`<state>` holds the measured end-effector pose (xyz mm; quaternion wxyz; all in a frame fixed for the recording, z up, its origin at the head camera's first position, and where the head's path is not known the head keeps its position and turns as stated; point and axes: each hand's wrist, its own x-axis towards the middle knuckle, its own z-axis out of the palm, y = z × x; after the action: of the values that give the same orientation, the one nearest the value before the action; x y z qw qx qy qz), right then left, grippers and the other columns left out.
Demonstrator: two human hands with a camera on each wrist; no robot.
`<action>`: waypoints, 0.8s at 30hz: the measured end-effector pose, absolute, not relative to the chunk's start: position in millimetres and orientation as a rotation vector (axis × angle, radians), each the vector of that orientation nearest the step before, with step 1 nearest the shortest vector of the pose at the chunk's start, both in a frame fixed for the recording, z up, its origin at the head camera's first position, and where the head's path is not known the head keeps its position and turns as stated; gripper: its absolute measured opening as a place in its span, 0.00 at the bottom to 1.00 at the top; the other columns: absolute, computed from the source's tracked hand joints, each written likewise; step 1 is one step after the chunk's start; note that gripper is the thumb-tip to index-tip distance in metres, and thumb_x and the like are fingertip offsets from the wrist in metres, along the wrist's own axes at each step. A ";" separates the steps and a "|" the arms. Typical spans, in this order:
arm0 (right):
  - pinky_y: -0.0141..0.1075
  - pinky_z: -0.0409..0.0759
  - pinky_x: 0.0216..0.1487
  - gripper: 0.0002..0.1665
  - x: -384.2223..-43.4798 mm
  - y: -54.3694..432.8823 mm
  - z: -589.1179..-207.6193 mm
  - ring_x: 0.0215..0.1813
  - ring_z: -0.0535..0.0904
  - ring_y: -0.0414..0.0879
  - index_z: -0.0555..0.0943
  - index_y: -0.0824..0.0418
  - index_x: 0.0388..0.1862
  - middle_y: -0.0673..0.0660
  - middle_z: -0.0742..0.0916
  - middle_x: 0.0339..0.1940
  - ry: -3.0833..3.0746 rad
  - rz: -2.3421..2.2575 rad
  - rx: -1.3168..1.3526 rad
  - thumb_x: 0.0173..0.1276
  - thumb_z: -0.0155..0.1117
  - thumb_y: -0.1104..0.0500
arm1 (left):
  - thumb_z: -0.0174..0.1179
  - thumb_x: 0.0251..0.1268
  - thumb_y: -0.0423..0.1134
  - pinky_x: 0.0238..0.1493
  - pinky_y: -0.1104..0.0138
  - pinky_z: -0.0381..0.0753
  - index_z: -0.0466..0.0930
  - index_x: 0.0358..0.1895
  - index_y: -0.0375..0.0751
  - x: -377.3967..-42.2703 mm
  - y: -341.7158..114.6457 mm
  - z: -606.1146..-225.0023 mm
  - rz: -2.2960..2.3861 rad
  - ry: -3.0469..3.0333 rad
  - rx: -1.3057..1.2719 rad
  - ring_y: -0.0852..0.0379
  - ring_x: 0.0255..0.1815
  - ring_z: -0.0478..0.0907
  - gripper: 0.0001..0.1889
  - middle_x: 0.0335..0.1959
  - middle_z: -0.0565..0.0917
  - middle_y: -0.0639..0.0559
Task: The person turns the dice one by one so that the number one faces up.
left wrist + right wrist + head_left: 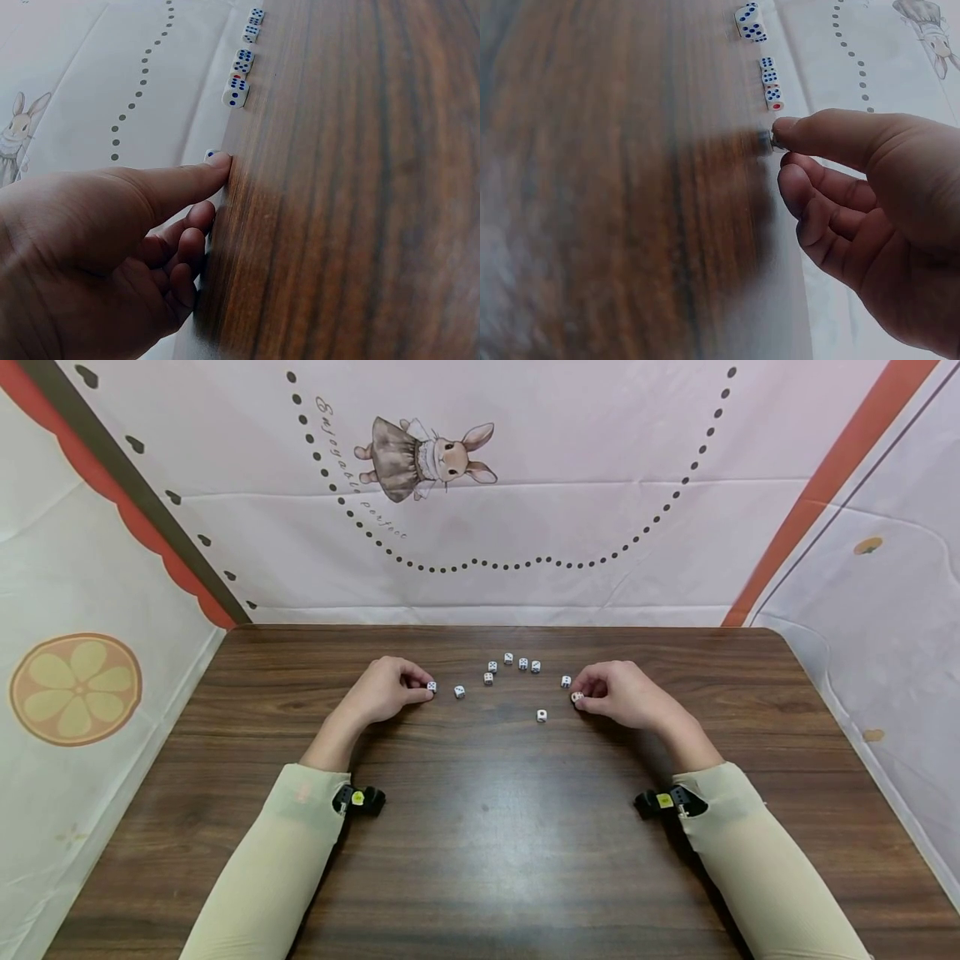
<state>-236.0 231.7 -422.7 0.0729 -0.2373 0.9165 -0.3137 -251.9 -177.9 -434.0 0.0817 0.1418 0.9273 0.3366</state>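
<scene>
At the far part of the brown wooden table (480, 885), I see a person who works among small white dice with both hands. The left hand (386, 689) pinches 1 die, the left die (431, 687), between the thumb and the bent fingers, low at the tabletop. From the left wrist view, the thumb covers most of this die. The right hand (618, 693) pinches the right die (577, 697) with the thumb and the forefinger, and its other fingers are loosely curled below. Whether these 2 dice touch the wood, I cannot tell.

Between the hands lie 8 more dice. A lone die (459, 692) is near the left die, a little to its right. Farther away and in the middle is a loose group of 5 dice (522, 663): 2 at its left side, 3 in a row along its far side. The far-right die (566, 682) lies just beyond the right die, slightly to the left. The nearest die (542, 716) lies apart from the others and shows 1 large dot.

Pale sleeves (285, 860) cover the arms, and each wrist carries a black device (371, 801). Behind the table hangs a white cloth (570, 443) with a printed rabbit (397, 452).
</scene>
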 end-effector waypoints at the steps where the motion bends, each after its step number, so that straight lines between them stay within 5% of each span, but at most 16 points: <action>1: 0.38 0.79 0.38 0.04 -236.2 232.0 -423.1 0.35 0.82 0.44 0.89 0.57 0.40 0.47 0.87 0.30 2.754 -0.946 -0.710 0.69 0.75 0.65 | 0.74 0.70 0.39 0.41 0.60 0.75 0.92 0.45 0.42 -251.8 -178.0 -434.1 1.005 2.771 0.423 0.52 0.37 0.77 0.06 0.36 0.85 0.51; 24: 0.40 0.78 0.42 0.05 -240.4 239.5 -426.5 0.38 0.82 0.45 0.90 0.57 0.43 0.48 0.88 0.33 2.757 -0.932 -0.642 0.70 0.76 0.62 | 0.74 0.69 0.38 0.41 0.60 0.75 0.93 0.44 0.42 -252.8 -178.8 -435.7 1.035 2.756 0.416 0.53 0.36 0.77 0.06 0.35 0.85 0.51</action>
<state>-240.4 239.5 -426.5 0.0807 -0.2147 0.9220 -0.3118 -252.8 -178.8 -435.7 0.0840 0.1395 0.9236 0.3470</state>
